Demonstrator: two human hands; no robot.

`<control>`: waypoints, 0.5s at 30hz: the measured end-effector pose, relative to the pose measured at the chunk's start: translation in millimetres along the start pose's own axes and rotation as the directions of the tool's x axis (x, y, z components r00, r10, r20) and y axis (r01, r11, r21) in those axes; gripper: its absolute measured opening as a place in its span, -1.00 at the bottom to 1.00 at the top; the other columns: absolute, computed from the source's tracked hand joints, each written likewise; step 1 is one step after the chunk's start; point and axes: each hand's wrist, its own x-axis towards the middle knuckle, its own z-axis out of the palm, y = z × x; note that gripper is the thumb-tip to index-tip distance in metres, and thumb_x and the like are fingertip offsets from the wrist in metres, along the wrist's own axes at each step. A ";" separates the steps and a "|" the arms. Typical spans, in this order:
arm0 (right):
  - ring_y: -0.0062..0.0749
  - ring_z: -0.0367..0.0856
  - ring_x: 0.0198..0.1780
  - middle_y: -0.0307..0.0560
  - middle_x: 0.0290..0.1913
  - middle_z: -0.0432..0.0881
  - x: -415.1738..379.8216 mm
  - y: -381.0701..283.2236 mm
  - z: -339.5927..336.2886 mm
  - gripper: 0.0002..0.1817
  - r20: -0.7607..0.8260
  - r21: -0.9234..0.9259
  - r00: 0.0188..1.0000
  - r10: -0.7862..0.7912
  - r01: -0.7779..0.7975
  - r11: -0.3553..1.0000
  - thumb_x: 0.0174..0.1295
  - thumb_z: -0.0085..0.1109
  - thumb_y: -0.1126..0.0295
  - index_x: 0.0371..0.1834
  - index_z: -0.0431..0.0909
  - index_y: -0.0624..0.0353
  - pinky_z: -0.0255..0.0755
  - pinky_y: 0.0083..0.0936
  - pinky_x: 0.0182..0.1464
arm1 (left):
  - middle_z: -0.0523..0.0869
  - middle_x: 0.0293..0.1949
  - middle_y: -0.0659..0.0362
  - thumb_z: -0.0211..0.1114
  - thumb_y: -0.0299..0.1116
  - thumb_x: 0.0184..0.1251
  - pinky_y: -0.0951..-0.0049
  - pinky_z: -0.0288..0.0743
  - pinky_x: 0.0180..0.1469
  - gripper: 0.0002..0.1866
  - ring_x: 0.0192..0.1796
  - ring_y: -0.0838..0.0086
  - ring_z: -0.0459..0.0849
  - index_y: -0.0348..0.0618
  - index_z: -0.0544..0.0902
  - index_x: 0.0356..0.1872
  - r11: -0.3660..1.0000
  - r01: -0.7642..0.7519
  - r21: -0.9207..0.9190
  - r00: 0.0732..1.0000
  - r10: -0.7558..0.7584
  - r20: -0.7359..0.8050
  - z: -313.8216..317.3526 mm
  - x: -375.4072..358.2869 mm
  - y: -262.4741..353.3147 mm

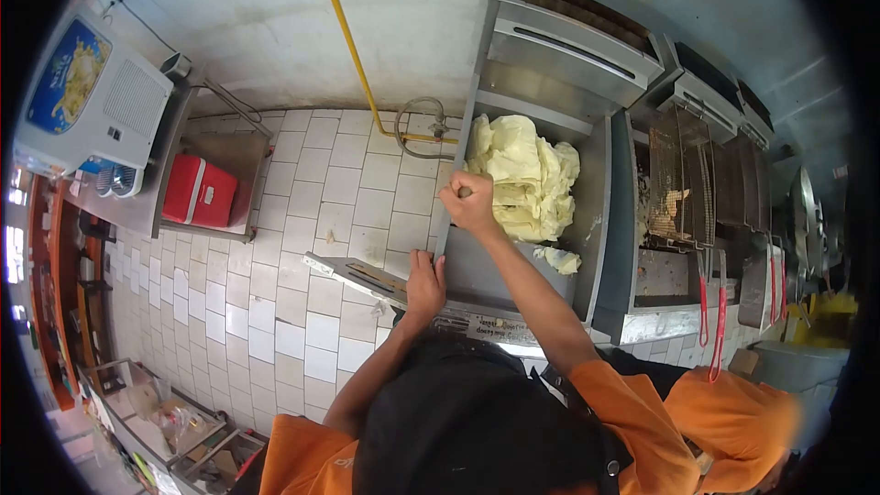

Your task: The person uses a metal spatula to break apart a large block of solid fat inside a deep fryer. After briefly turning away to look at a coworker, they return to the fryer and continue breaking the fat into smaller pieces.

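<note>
A large pale yellow lump of soft fat-like stuff (527, 179) fills much of a metal fryer basin (467, 284), and a smaller piece lies apart near its front. My right hand (469, 202) is closed in a fist around a short handle at the basin's left edge, beside the lump; whatever the handle belongs to is hidden. Resting against the basin's front left corner is my left hand (425, 286), its fingers close together and extended. An opened metal door panel (357, 277) sticks out just left of it.
To the right, a second fryer (662, 289) holds wire baskets with red handles (704, 312). Another person in an orange sleeve (733, 417) stands at the lower right. A yellow pipe (348, 32) runs down the wall. A red cooler (199, 191) sits on a left shelf.
</note>
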 end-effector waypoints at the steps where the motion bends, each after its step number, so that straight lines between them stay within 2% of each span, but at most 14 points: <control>1: -0.73 0.12 -0.64 -0.31 -0.75 0.16 3.8 0.4 -1.2 -0.67 0.006 0.002 1.000 -0.012 0.012 1.000 -0.05 0.16 0.65 -0.74 0.18 0.21 0.01 -0.58 -0.62 | 0.43 -0.12 -0.19 0.07 -0.28 0.52 -0.09 0.42 -0.24 -0.75 -0.21 -0.27 0.51 -0.31 0.36 -0.10 1.000 -0.004 -0.003 1.000 0.004 -0.012 -0.4 -2.3 -1.2; 3: -0.74 0.12 -0.61 -0.32 -0.74 0.17 25.2 0.9 -5.8 -0.66 -0.053 0.038 0.998 0.017 -0.015 0.999 -0.03 0.16 0.65 -0.74 0.17 0.22 0.02 -0.58 -0.59 | 0.43 -0.12 -0.19 0.08 -0.28 0.52 -0.09 0.42 -0.25 -0.75 -0.22 -0.26 0.51 -0.30 0.36 -0.09 1.000 -0.019 -0.018 1.000 0.019 -0.001 -0.6 -0.9 -2.4; 4: -0.76 0.09 -0.59 -0.34 -0.73 0.15 34.0 -1.2 -8.8 -0.65 -0.078 0.072 0.994 0.080 -0.075 0.995 -0.01 0.15 0.65 -0.73 0.14 0.23 0.00 -0.59 -0.57 | 0.43 -0.12 -0.19 0.08 -0.28 0.52 -0.09 0.42 -0.25 -0.75 -0.22 -0.26 0.51 -0.30 0.36 -0.09 0.999 -0.030 -0.023 0.999 0.030 -0.021 -0.5 1.0 -2.8; 7: -0.76 0.08 -0.58 -0.38 -0.72 0.12 51.2 -13.5 -17.7 -0.64 -0.106 0.071 0.994 -0.002 0.010 0.997 -0.01 0.15 0.65 -0.73 0.12 0.23 -0.02 -0.60 -0.55 | 0.43 -0.11 -0.19 0.09 -0.27 0.51 -0.09 0.42 -0.25 -0.74 -0.22 -0.26 0.52 -0.29 0.36 -0.08 0.999 -0.026 -0.043 0.999 0.025 -0.026 0.5 0.4 -4.5; 11: -0.79 0.05 -0.57 -0.39 -0.70 0.14 47.1 -36.6 -22.1 -0.63 -0.103 0.010 0.994 0.033 -0.032 0.999 -0.02 0.11 0.67 -0.74 0.09 0.20 -0.09 -0.62 -0.56 | 0.44 -0.11 -0.18 0.10 -0.28 0.50 -0.10 0.44 -0.24 -0.75 -0.22 -0.24 0.54 -0.29 0.36 -0.08 0.999 0.009 -0.032 1.000 -0.009 -0.020 1.8 0.8 -3.9; 15: -0.80 0.06 -0.58 -0.40 -0.71 0.16 67.1 -77.1 -34.3 -0.63 -0.121 0.031 0.993 -0.012 0.016 0.999 -0.04 0.12 0.67 -0.74 0.10 0.19 -0.10 -0.62 -0.57 | 0.44 -0.10 -0.17 0.11 -0.29 0.50 -0.10 0.44 -0.24 -0.75 -0.22 -0.24 0.54 -0.29 0.37 -0.09 0.999 0.016 -0.038 1.000 -0.017 -0.011 1.1 0.9 -3.6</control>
